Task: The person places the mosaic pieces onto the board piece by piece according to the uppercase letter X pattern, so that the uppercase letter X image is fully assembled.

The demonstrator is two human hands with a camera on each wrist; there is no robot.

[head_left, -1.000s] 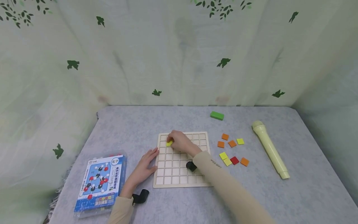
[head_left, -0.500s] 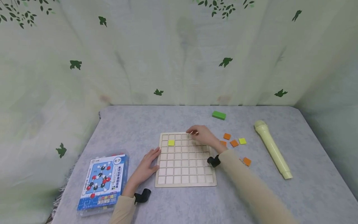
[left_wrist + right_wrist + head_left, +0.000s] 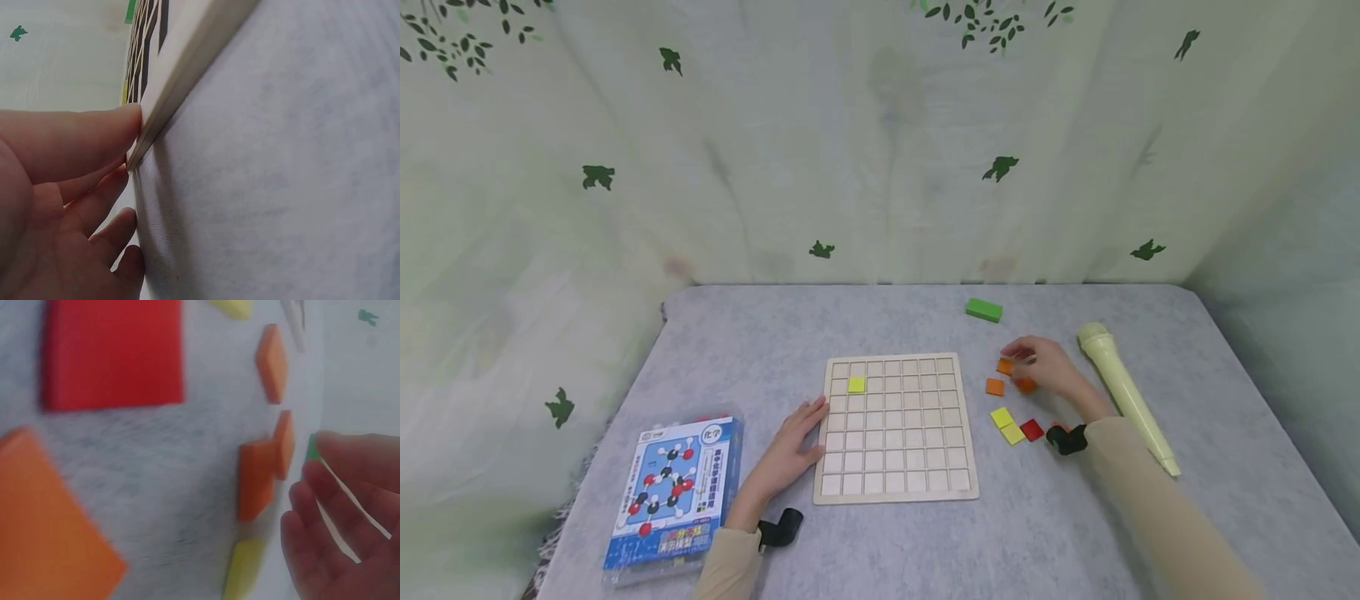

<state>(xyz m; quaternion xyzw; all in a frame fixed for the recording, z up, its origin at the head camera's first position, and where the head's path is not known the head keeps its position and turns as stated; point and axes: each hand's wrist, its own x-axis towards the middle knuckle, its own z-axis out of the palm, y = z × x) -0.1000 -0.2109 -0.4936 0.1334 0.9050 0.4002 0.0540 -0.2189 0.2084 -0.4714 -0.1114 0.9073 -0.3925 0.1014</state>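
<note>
A pale wooden grid board point(image 3: 895, 501) lies on the table, with a yellow square tile point(image 3: 857, 384) in one cell near its far left corner. My left hand point(image 3: 790, 450) rests at the board's left edge; in the left wrist view its thumb point(image 3: 94, 140) touches the side, fingers extended. Over the loose tiles right of the board hovers my right hand point(image 3: 1045, 367), fingers loosely bent with nothing between them. Below it are orange tiles point(image 3: 255, 481) and a yellow tile point(image 3: 244, 569), the latter hidden by the hand in the head view. A red tile point(image 3: 1032, 429) lies nearer me.
Two yellow tiles point(image 3: 1007, 426) lie between the board and the red tile. A green block point(image 3: 983, 310) sits at the back, and a cream microphone-shaped tube point(image 3: 1127, 400) lies at the right. On the left is a boxed molecule model set point(image 3: 672, 492).
My right hand has left the yellow tile in its cell and moved right, off the board, to the loose tiles. My left hand has stayed at the board's edge.
</note>
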